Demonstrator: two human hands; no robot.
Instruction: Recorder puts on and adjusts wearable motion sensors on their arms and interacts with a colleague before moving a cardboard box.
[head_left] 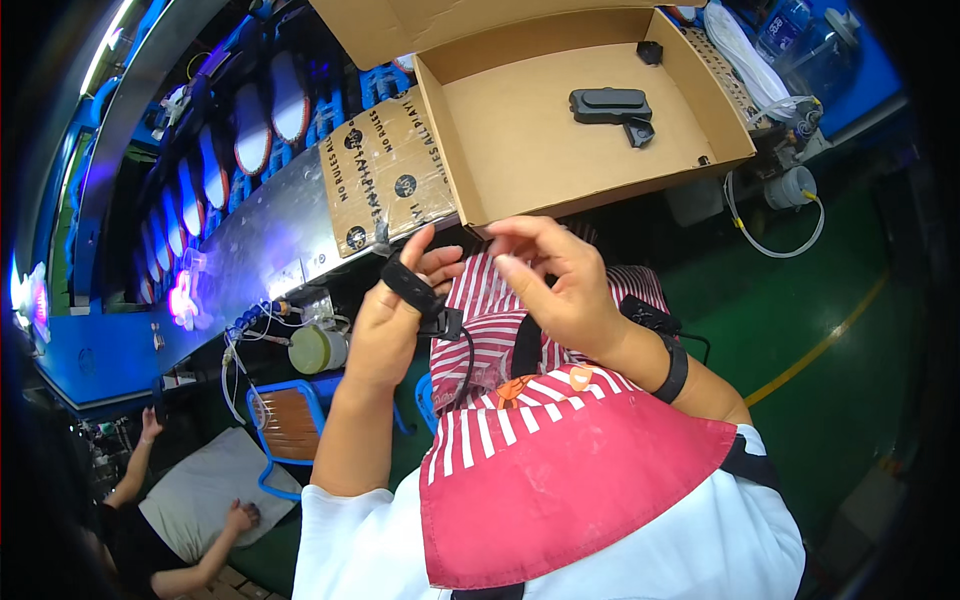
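Observation:
My left hand point(385, 320) is raised over my lap, its fingers bent but apart and holding nothing. A black strap point(408, 285) wraps across that hand, and a small black device point(446, 323) with a dark cable hangs at its inner side. My right hand point(563, 290) hovers close by, near the front corner of an open cardboard box point(620, 178). Its fingers are loosely curled and apart, with nothing visible between them. A black band point(673, 368) circles my right wrist. Inside the box lie a dark grey oblong device point(608, 103) and a small black block point(650, 52).
Printed cardboard point(385, 170) lies on the metal bench point(285, 225) left of the box. Several shoe soles point(252, 130) stand in a rack behind. A blue-framed stool point(290, 423) and a person's arm point(205, 560) are at lower left. White tubing point(745, 60) runs at upper right.

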